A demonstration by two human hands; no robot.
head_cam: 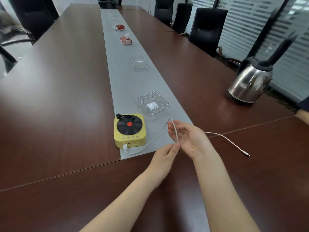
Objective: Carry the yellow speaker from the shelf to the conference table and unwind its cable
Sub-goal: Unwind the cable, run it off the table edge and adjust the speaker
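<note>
I have the small yellow turntable-style plastic speaker [129,130] on the brown conference table [66,97], near centre. Its thin white cable [224,137] looks limp and light. My left hand [164,156] pinches it and my right hand [192,141] curls round it; I'd hold it loosely.

The speaker [129,131] is showing pale yellow, its top carrying a black grooved disc with a red dot at the centre. The cable [224,137] leaving its front is looking white to pale pink. Under the speaker, a grey strip [127,81] is running along the dark reddish-brown table [58,97]. Just behind the speaker a clear ribbed glass dish [142,101] is glinting. Farther behind it, a red-and-white packet [125,40] is lying. Right of the speaker, a kettle [249,84] is shining silver under a black lid.
</note>
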